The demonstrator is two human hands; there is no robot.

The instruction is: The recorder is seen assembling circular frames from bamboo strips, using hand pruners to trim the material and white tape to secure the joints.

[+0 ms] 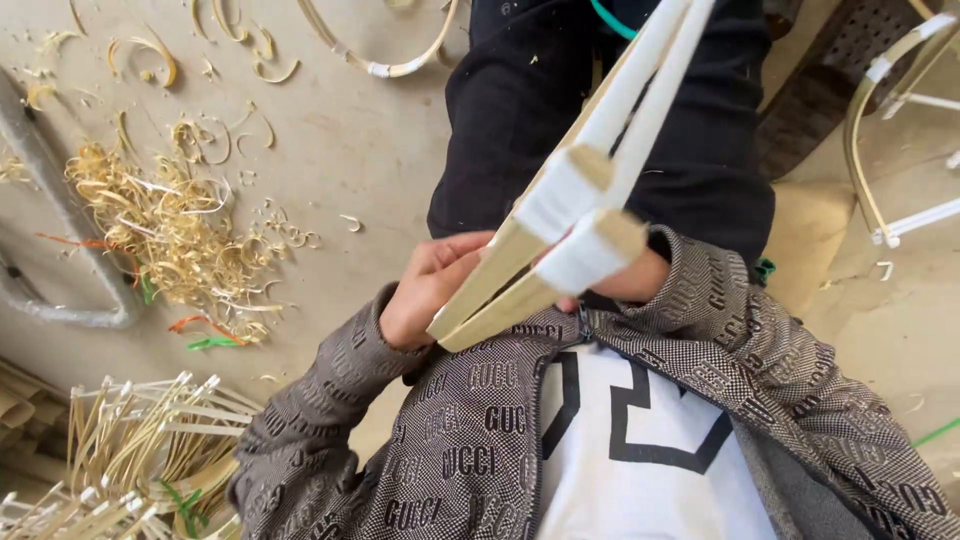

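Two pale flat bamboo strips bound with white tape (580,215) were held close before the chest, the left hand (425,290) in a closed grip around their near ends, the right hand (635,280) mostly hidden behind them, its grip unclear, seemingly steadying them, above the curled bamboo shavings (175,230) on the floor at left.

Light: even, soft daylight, bright.
Shadows: faint, diffuse on the floor (350,150).
Focus: near bamboo strips (560,235) slightly soft; edges mildly stretched.
Glare: white tape washed out.
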